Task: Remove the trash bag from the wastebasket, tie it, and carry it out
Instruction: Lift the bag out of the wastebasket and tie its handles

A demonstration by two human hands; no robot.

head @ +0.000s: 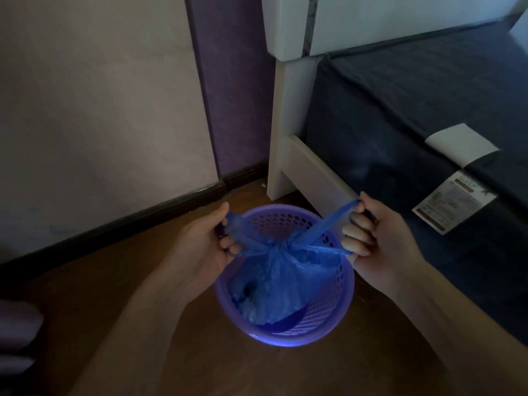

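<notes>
- Bare brown wooden floor [94, 287] is seen left of and in front of the round purple perforated plastic wastebasket [337, 318]; open passage is offered on those sides.
- The right side is closed off by the dark blue fabric-covered mattress [414, 115] and the white wooden bed frame [288, 138], whose lower rail runs just beside the wastebasket rim.
- The far side is bounded by the pale wall [100, 95] with its dark skirting board [128, 221].
- The wastebasket mouth is largely filled by the knotted blue plastic trash bag [281, 278], with its ends drawn out to either side.
- A blurred pale object [17, 335] occupies the lower left edge.
</notes>
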